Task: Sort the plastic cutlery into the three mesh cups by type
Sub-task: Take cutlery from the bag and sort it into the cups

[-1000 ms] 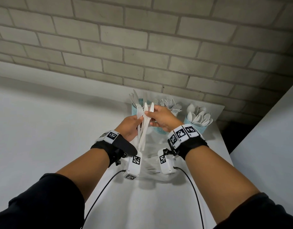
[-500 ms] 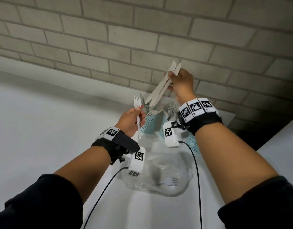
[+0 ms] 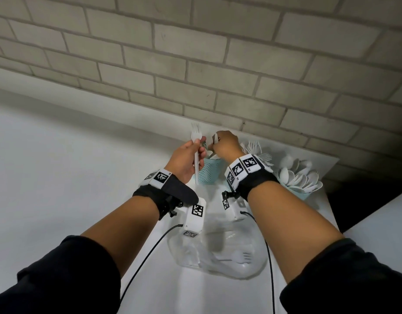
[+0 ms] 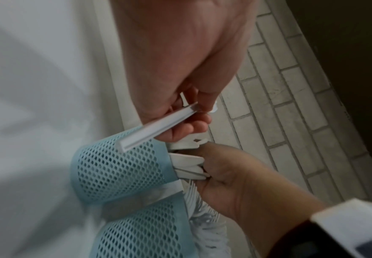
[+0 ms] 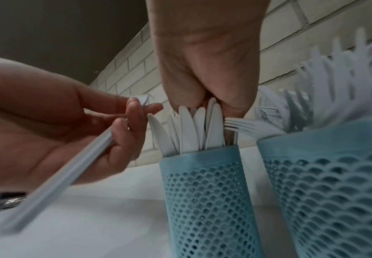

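Over the left cup point(image 3: 209, 169), my right hand point(image 3: 226, 145) grips knives point(image 5: 199, 125); my left hand point(image 3: 186, 158) pinches a fork point(image 3: 196, 141). A hasty drop could tip the cup.

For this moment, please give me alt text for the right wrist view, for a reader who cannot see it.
The right hand lowers white plastic knives into a blue mesh cup. Beside it, the left hand holds one white fork by the handle, and a second mesh cup of forks stands at right before a brick wall.
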Available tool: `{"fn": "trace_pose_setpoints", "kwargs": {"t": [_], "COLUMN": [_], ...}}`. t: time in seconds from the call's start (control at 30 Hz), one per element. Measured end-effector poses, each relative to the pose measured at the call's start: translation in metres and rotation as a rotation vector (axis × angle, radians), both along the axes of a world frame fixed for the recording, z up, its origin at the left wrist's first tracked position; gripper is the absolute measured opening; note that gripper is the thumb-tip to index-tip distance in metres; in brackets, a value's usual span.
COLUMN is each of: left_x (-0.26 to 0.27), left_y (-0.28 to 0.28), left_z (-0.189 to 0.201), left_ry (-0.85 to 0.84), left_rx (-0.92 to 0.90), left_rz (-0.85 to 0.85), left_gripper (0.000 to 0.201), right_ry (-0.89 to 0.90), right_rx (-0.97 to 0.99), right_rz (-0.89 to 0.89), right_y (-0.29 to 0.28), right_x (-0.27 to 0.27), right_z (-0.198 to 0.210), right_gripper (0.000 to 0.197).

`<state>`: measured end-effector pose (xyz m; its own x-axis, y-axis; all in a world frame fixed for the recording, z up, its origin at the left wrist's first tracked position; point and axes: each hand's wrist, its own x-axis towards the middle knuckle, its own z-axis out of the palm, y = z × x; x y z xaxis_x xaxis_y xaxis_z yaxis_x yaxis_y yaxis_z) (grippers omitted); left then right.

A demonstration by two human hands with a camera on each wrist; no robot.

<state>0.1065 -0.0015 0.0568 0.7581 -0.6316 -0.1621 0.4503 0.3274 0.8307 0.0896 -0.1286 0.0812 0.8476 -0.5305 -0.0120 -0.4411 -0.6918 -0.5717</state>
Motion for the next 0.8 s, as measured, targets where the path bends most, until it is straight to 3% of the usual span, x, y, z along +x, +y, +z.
{"fn": "trace_pose_setpoints", "kwargs": {"t": [0.13, 0.2, 0.33, 0.43, 0.53, 0.7, 0.8], "left_x": [0.004, 0.005, -0.004, -0.019, -0.034, -0.062, -0.077], "left_y": [0.004, 0.005, 0.002, -0.006, -0.013, -0.020, -0.020], "left_z": [-0.004, -0.003, 0.009, 0.021, 0.030, 0.035, 0.028], "left_ry": [0.021, 0.012, -0.089, -0.233, -0.357, -0.432, -0.415], "left_rx": [0.020, 0.032, 0.065, 0.107, 0.160, 0.218, 0.296], "left_rz": [0.005, -0.002, -0.020, -0.060, -0.106, -0.240, -0.321], "left_gripper": [0.020, 0.022, 0.027, 0.030, 0.029, 0.023, 0.023], "right_ry": [-0.003, -0.139, -0.417, -0.382, -0.314, -0.366, -0.497], "right_rx": [0.017, 0.130, 0.183, 0.222, 0.091, 0.067, 0.043], "right_rz": [0.030, 0.024, 0.043, 0.118, 0.146, -0.005, -0.153], "right_y": [0.000, 0.002, 0.009, 0.008, -0.004, -0.038, -0.056], "right_x": [0.000, -0.004, -0.019, -0.034, -0.050, -0.083, -0.101], "right_z": [0.003, 0.006, 0.022, 0.036, 0.049, 0.068, 0.075], "right_gripper": [0.029, 0.039, 0.027, 0.037, 0.033, 0.014, 0.019]}}
